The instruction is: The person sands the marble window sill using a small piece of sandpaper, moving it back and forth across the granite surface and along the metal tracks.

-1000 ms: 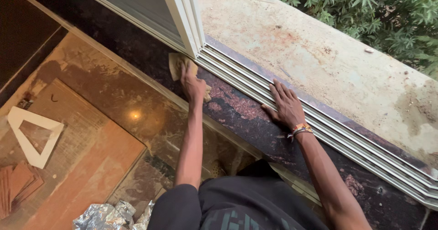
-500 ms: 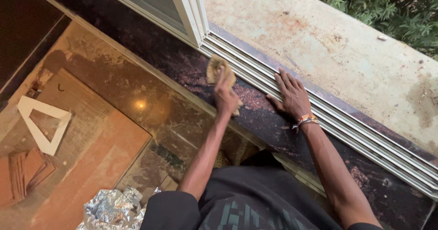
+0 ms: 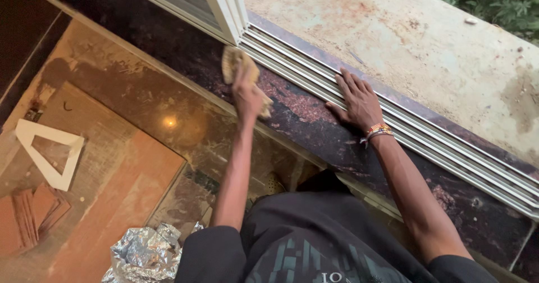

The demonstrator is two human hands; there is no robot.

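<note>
Tan cloth [image 3: 238,64] half hidden under clamped left hand [image 3: 250,95]; right hand [image 3: 356,100] flat, fingers spread on window track [image 3: 426,134].

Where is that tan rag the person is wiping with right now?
In the head view, the crumpled tan rag is upper centre, gripped in the left hand on the dark stone sill, beside the white window track, left of the right hand.

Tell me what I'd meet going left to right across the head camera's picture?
White triangle → crumpled foil → left hand with its grip on a tan cloth → right hand flat on the window track.
</note>
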